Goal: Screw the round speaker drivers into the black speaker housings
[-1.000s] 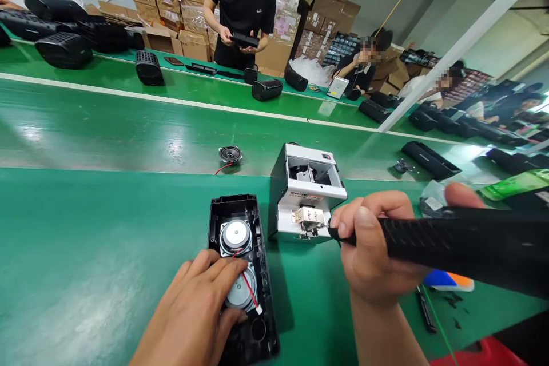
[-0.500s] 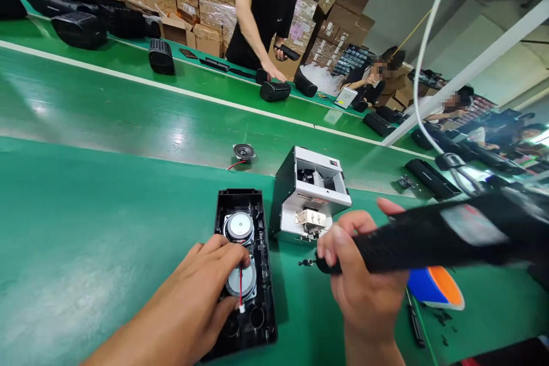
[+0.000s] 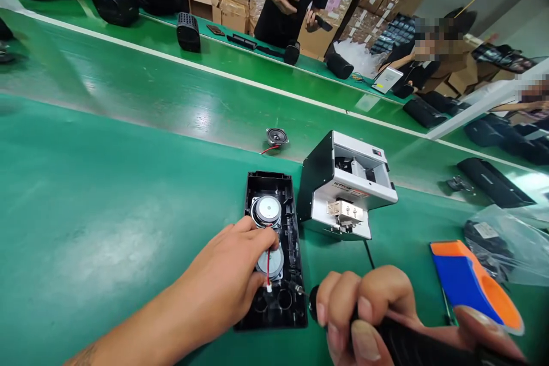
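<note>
A black speaker housing [image 3: 297,251] lies open-side up on the green bench, with two round speaker drivers in it. My left hand [image 3: 234,266] reaches in from the left, fingers and thumb closed on the edges of the lower speaker driver [image 3: 277,263]. A red wire with a white plug [image 3: 269,288] runs across that driver. The upper driver [image 3: 268,209] sits just beyond my fingers. In my right hand [image 3: 364,309] is a black electric screwdriver [image 3: 412,343], gripped near its nose. Its bit [image 3: 299,290] points left over the housing's lower right side; whether it touches anything cannot be seen.
A screw feeder machine [image 3: 349,186] stands right of the housing. Behind lies a loose speaker driver [image 3: 277,137] with a red wire. A blue and orange object [image 3: 472,286] and a plastic bag [image 3: 518,246] are at right. Across the conveyor [image 3: 171,91], a person handles a black object.
The screwdriver has come down and toward me, its bit now over the housing's lower right side. My left hand stays on the lower driver. The person opposite has lifted a black speaker.
</note>
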